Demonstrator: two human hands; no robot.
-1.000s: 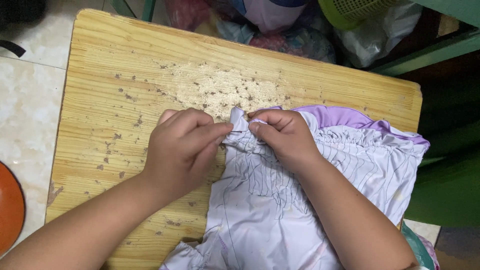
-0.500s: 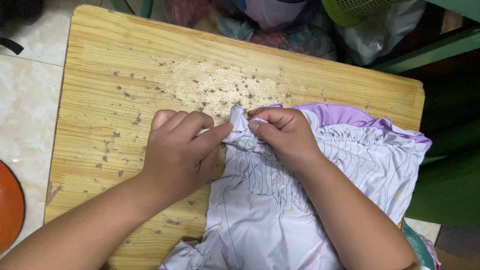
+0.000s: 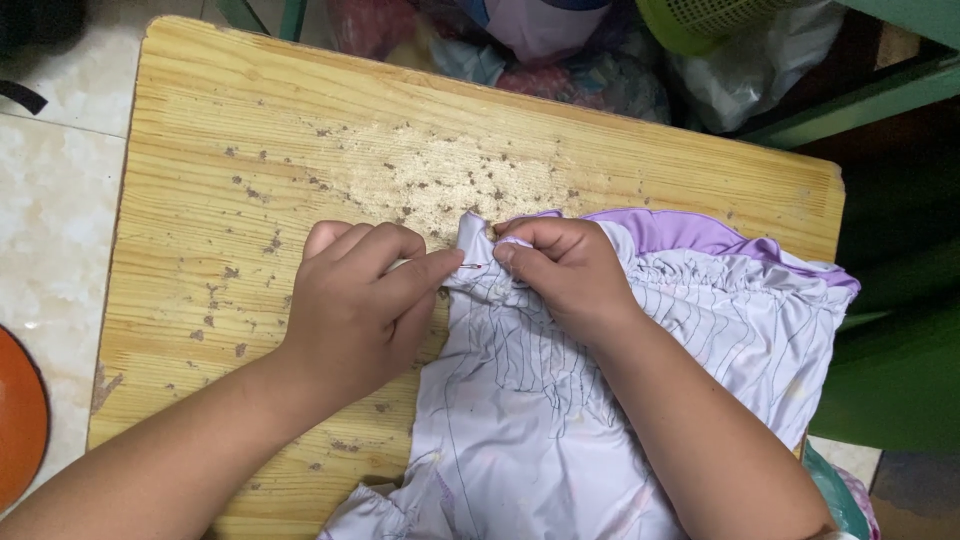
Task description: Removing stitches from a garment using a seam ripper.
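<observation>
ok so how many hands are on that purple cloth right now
2. The left hand rests at the left edge of the purple cloth, forefinger pointing at its gathered top corner. The right hand pinches that same corner from the other side. None seem hidden.

Worn, pitted wooden worktop (image 3: 250, 150) on pale marble-tile floor (image 3: 50, 200). Green frame (image 3: 850, 90) far right, bagged clutter (image 3: 600, 70) behind, orange disc (image 3: 15, 420) near left.
</observation>
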